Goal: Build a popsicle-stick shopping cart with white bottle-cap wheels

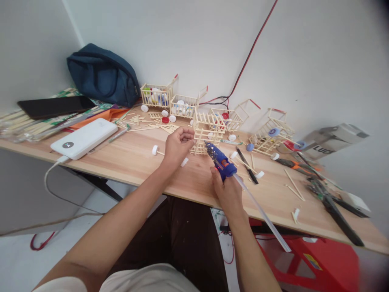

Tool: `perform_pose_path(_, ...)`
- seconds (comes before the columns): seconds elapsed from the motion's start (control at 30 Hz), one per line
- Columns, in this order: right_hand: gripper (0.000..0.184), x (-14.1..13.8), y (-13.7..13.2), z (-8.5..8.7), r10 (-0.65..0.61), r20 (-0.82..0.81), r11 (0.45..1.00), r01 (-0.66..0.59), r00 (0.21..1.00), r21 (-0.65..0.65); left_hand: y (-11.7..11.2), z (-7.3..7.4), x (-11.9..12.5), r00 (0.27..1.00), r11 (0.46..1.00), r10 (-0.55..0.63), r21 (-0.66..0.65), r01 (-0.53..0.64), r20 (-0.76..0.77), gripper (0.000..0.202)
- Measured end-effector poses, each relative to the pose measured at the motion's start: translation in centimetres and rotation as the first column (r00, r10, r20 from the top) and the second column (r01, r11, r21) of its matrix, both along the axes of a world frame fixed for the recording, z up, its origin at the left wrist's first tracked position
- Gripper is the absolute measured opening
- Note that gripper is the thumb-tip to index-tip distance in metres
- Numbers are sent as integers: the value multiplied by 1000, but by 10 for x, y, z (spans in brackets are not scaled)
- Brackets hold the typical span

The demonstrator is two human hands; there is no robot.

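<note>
My right hand [229, 192] is wrapped round the grip of a blue hot glue gun [220, 157], and a long clear glue stick [264, 215] trails from its rear. The gun's nozzle points at a small frame of wooden sticks [209, 127], shaped like a cart basket, touching it or very close. At that frame's left edge my left hand [179, 145] is closed, with thumb and fingertips pinched on the sticks. What exactly lies between the fingertips is partly hidden. A stick axle with a white cap wheel [155, 150] lies just left of my left hand.
Several stick carts stand along the wall, including one filled with bottle caps [154, 96]. Loose sticks [136, 119] lie behind my left hand. A white power bank [84, 138], phone [56, 106] and blue bag [103, 75] sit left; a black pen [247, 165] and pliers [331, 211] lie right.
</note>
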State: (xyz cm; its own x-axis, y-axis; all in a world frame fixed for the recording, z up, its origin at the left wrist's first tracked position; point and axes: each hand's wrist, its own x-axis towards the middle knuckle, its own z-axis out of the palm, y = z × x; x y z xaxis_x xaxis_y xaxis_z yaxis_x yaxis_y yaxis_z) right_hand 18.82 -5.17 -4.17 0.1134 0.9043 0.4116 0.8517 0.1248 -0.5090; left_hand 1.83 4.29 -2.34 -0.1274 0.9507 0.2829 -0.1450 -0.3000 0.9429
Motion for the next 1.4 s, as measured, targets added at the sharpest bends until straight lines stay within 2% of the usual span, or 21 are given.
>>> perform_pose_path(0.63,55,-3,0,3,-11,0,1000,11,1000,1,-3,1,0,999,1000,9,13,-9,-40,22)
perform_pose_path(1.4,56,-2,0,2,-19,-2,1000,19,1000,25,-1,-1,-1,999,1000,9,15,-8,-41,22)
